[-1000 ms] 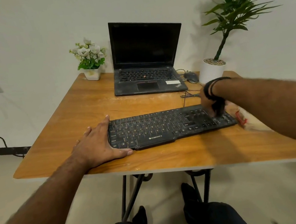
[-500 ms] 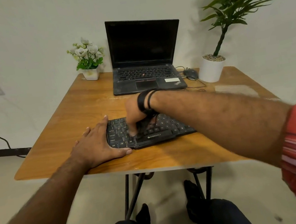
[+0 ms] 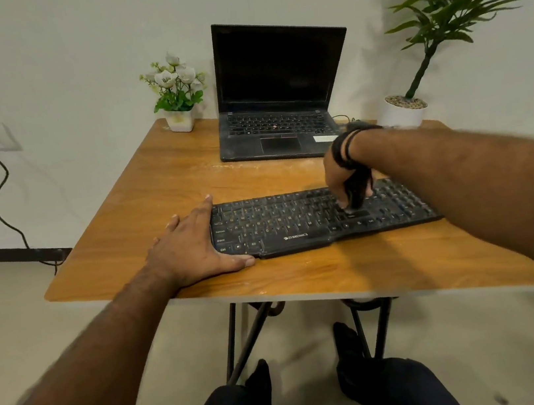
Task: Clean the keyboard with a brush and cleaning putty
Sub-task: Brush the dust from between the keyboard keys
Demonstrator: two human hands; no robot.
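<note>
One keyboard (image 3: 313, 218) lies mid-frame on the table (image 3: 159, 187). Right hand (image 3: 345, 180) grips one dark brush (image 3: 357, 190) on the keys, now right of centre. Left hand (image 3: 192, 244), flat, steadies the left end, unmoved.

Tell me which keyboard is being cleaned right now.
The separate black keyboard at the table's front edge, under both hands; the laptop's own keys behind lie untouched.

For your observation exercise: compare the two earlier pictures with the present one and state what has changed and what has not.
The right hand, gripping a dark brush, swept from the keyboard's right end to its left part, then back towards the middle-right keys. The left hand stayed flat at the keyboard's left edge; the keyboard and laptop kept their places.
</note>
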